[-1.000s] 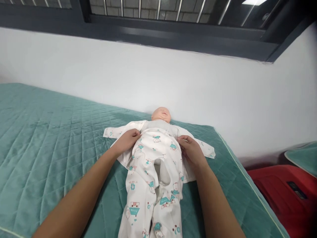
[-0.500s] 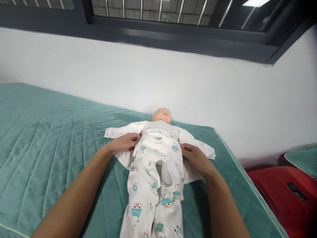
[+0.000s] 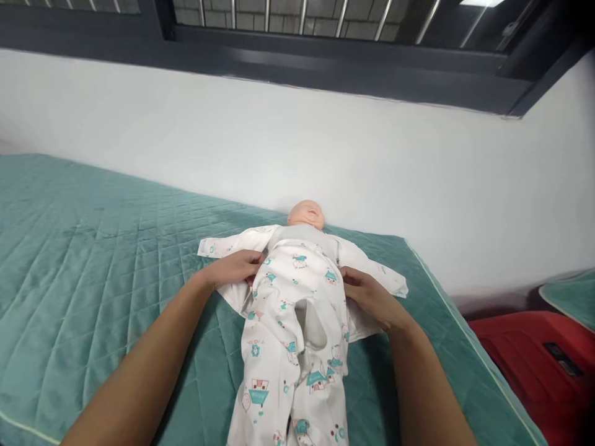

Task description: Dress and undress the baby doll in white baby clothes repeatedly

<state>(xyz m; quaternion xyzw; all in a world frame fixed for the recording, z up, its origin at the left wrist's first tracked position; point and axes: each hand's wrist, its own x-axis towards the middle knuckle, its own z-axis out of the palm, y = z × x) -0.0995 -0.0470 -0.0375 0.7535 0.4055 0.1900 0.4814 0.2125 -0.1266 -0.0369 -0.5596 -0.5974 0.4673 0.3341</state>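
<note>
A baby doll [image 3: 307, 214] lies on its back, its head close to the wall. White printed baby trousers [image 3: 297, 291] cover its lower body and reach up over the belly; an opening shows at the crotch. Under them a white long-sleeved baby shirt [image 3: 372, 270] is spread out with both sleeves stretched sideways. My left hand [image 3: 242, 266] is closed at the left side of the trousers' waist, and my right hand [image 3: 365, 292] pinches the opposite side. The fingertips of both hands are partly hidden by the cloth.
A green quilted cover [image 3: 116, 266] lies beneath the doll, with its piped edge on the right. Behind rises a white wall [image 3: 232, 136] below a dark window frame [image 3: 325, 62] with bars. Beyond the right edge stands a red plastic object [image 3: 520, 353].
The view has shifted very slightly. Both hands stay at the sides of the trousers, and the doll lies as before.
</note>
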